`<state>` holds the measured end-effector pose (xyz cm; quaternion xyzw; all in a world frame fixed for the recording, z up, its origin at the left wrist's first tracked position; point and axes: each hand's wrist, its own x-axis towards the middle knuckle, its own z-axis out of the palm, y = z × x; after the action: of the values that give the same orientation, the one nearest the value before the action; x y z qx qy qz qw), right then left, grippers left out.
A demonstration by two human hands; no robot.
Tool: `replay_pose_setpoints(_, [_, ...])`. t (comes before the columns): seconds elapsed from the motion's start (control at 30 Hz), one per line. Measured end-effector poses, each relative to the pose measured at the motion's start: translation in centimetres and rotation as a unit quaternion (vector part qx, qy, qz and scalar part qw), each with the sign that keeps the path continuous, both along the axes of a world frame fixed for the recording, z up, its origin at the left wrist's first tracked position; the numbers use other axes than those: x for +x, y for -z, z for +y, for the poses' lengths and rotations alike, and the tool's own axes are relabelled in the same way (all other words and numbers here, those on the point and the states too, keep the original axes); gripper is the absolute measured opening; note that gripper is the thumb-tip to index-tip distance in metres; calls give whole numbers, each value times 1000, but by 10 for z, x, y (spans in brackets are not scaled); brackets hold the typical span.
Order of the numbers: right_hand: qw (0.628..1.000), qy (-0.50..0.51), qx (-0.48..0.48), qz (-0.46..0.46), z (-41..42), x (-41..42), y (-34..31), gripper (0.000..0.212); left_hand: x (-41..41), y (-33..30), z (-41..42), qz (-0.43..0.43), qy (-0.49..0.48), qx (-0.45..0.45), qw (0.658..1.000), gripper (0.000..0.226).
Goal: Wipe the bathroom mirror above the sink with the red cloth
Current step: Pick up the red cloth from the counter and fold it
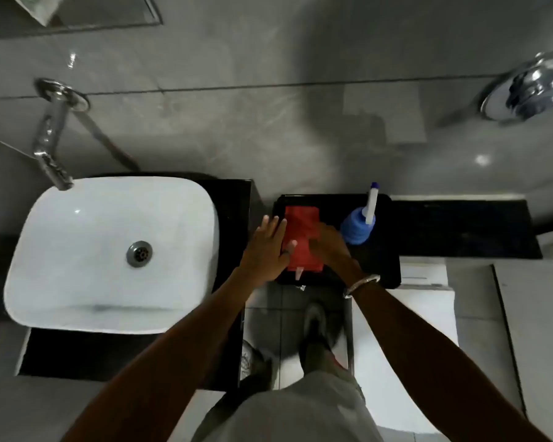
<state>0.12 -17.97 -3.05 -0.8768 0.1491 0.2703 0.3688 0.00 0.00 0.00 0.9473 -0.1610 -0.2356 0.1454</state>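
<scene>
A folded red cloth (301, 229) lies flat on a black tray (383, 269) to the right of the white sink (77, 250). My left hand (267, 247) rests flat on the cloth's left edge, fingers spread, thumb on the fabric. Pressed on the cloth's right side, my right hand (329, 247) has its fingers curled down onto it; I cannot tell if it grips the fabric. Only the lower corner of the mirror (106, 9) shows, at the top left on the grey wall.
A blue spray bottle (359, 224) with a white nozzle stands on the tray just right of my right hand. A chrome wall tap (50, 138) reaches over the sink. A chrome fitting (530, 87) is on the wall at right. My feet stand on the tiled floor below.
</scene>
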Motion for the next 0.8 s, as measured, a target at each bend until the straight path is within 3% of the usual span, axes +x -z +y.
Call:
replay_pose_setpoints(0.07, [995,90,13,38,3,5,20,49,5,17,-4,61,-16,11,998,69])
replay_pose_setpoints(0.13, [982,172,1,78,13,8,35,65,6,30,-1,88,-30,16,996,69])
replay_pose_setpoints(0.23, [968,223,10,110,24,18,58,75,10,44,0,113,-57,-36,991,68])
replay_pose_setpoints(0.4, [938,273,184,107,33,27,49,52,6,22,1,145,-166,-212,952,62])
replay_pose_setpoints(0.47, [918,296,252,74,38,32,26,42,12,0,1,145,-228,-298,915,59])
replay_pose_setpoints(0.57, [931,260,256,-31,49,44,-31,12,27,-43,13,92,-294,-421,853,53])
replay_pose_setpoints(0.63, [941,220,232,-106,64,52,-84,17,33,-73,24,60,-304,-513,801,50])
replay_pose_setpoints(0.67, [948,179,214,-153,74,55,-111,23,36,-86,29,58,-315,-572,755,48])
replay_pose_setpoints(0.77, [960,-39,195,-198,122,55,-196,40,40,-126,48,150,-394,-733,534,51])
replay_pose_setpoints(0.8, [956,-110,204,-179,137,52,-216,48,40,-133,55,181,-409,-750,487,59])
